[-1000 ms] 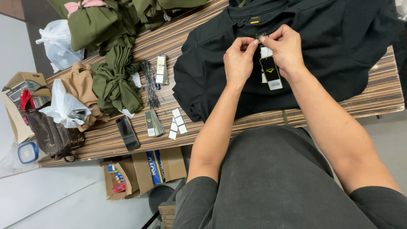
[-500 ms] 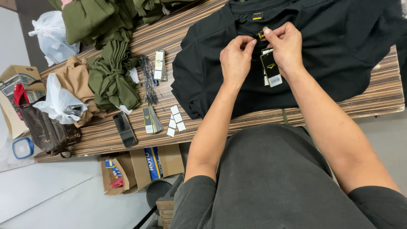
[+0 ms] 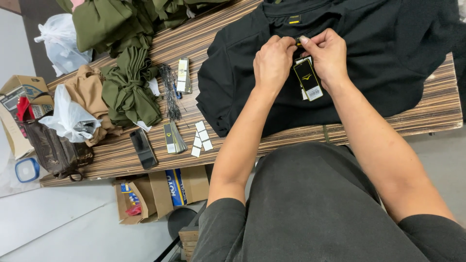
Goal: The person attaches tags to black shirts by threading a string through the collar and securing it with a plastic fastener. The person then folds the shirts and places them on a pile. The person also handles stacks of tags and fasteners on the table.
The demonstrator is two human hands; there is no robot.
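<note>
A black garment [image 3: 378, 53] lies spread on a striped wooden table [image 3: 427, 114]. My left hand [image 3: 273, 62] and my right hand [image 3: 328, 53] meet over its chest, fingertips pinched together at a small point on the fabric. A black hang tag with a yellow mark and a white barcode end [image 3: 307, 80] dangles below my right hand's fingers. Which hand grips the tag's string I cannot tell; both pinch at its top.
Left on the table lie a stack of spare tags [image 3: 174, 138], white labels [image 3: 201, 138], a bundle of thin black ties [image 3: 169, 92], a dark phone [image 3: 143, 148], olive garments [image 3: 128, 90], a tan garment [image 3: 87, 92] and plastic bags [image 3: 68, 116]. Cardboard boxes [image 3: 160, 194] sit under it.
The view has shifted slightly. My hands stay pinched together at the garment's chest, with the tag hanging below them; they work in small motions only.
</note>
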